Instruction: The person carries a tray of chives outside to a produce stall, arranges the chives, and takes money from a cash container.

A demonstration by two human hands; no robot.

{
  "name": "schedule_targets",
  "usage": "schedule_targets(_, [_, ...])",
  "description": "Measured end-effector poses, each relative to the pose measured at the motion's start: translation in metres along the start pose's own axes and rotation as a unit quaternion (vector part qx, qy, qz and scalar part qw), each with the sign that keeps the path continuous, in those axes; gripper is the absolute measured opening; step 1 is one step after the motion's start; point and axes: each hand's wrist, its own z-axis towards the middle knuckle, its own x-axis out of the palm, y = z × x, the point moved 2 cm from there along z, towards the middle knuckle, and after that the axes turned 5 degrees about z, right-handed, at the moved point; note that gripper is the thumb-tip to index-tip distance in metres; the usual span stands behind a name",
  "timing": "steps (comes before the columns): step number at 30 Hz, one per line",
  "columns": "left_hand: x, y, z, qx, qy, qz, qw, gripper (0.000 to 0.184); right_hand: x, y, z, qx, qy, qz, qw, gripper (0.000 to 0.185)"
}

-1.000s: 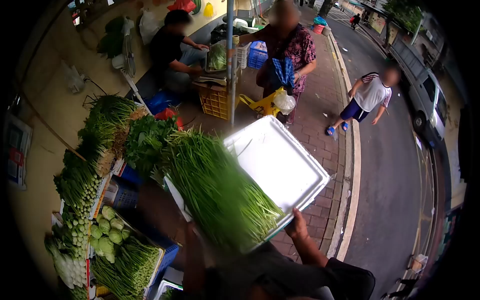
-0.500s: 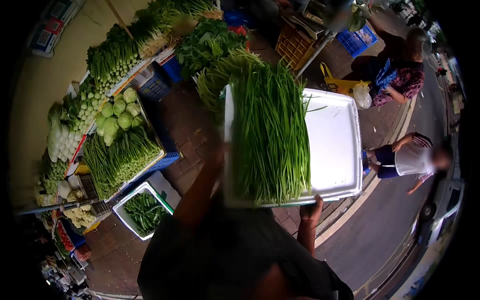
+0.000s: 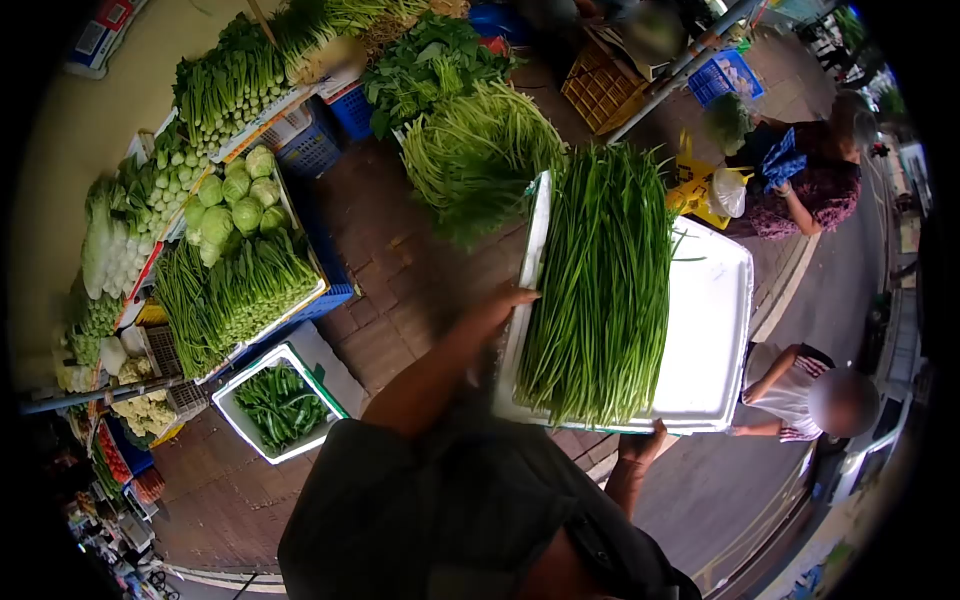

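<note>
A white foam tray [image 3: 712,330] is held up in front of my body, its right part bare and bright. Long green chives [image 3: 605,290] lie side by side across its left part. My left hand [image 3: 512,302] grips the tray's left edge, fingers closed on the rim. At the near edge, right of the chives, my right hand [image 3: 645,445] is wrapped round the rim, partly hidden beneath it. Just beyond the tray's left corner is a heap of long light-green beans [image 3: 480,145], with leafy greens [image 3: 435,70] behind it.
Cabbages [image 3: 235,205] and stalked greens [image 3: 235,300] fill crates at left; a foam box [image 3: 335,412] of green peppers [image 3: 280,405] stands on the brick ground. A metal pole [image 3: 680,75], a yellow crate [image 3: 600,90] and a blue crate [image 3: 725,78] are ahead. Two people [image 3: 815,180], [image 3: 790,395] stand at right.
The tray with the chives has shifted right in view, uncovering the bean heap. My left hand now shows clearly on its edge. The view has turned, and the person in white appears nearer the tray.
</note>
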Motion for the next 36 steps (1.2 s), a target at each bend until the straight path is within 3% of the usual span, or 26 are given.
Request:
schedule_targets(4, [0.018,-0.022,-0.012,-0.082,-0.012,-0.021,0.996,0.048,-0.025,-0.007,-0.001,-0.002,-0.011,0.022,1.000,0.041])
schedule_targets(9, [0.014,-0.008,-0.008,-0.023,-0.002,-0.089,0.996,0.035,-0.032,-0.019,-0.004,0.045,0.030,0.028,0.998,0.041])
schedule_targets(12, [0.017,-0.029,-0.022,-0.105,0.060,-0.203,0.972,0.039,-0.041,-0.018,0.009,0.045,0.044,0.001,0.998,0.039])
schedule_targets(13, [0.012,-0.014,-0.011,0.006,0.035,-0.181,0.983,0.036,-0.045,-0.018,0.017,0.039,0.054,-0.008,0.998,0.040])
schedule_targets(15, [0.005,-0.024,-0.031,-0.056,0.013,-0.197,0.979,0.039,-0.037,-0.022,0.017,0.055,0.038,0.002,0.998,0.049])
schedule_targets(18, [-0.008,-0.029,-0.041,0.003,0.024,-0.284,0.959,0.047,-0.020,-0.026,0.029,0.067,0.084,-0.027,0.994,0.056])
schedule_targets(21, [-0.033,-0.042,-0.052,0.022,0.011,-0.223,0.975,0.070,0.023,-0.040,0.023,0.090,0.062,-0.024,0.994,0.058])
schedule_targets(23, [-0.054,-0.041,-0.064,0.072,0.003,-0.132,0.989,0.076,0.037,-0.050,0.029,0.117,0.087,-0.058,0.988,0.058])
schedule_targets(26, [-0.084,-0.025,-0.081,0.010,-0.117,-0.036,0.992,0.081,0.056,-0.061,0.033,0.138,0.159,-0.132,0.969,0.055])
schedule_targets(27, [-0.090,-0.017,-0.069,-0.043,-0.130,-0.106,0.985,0.081,0.062,-0.072,0.041,0.121,0.167,-0.114,0.972,0.055])
schedule_targets(31, [-0.108,-0.002,-0.092,-0.096,-0.295,-0.055,0.949,0.050,0.082,-0.094,0.067,0.161,0.194,-0.069,0.965,0.047])
schedule_targets(36, [-0.158,0.091,-0.097,0.126,-0.245,-0.197,0.941,0.046,0.106,-0.115,0.092,0.207,0.223,-0.088,0.948,0.050])
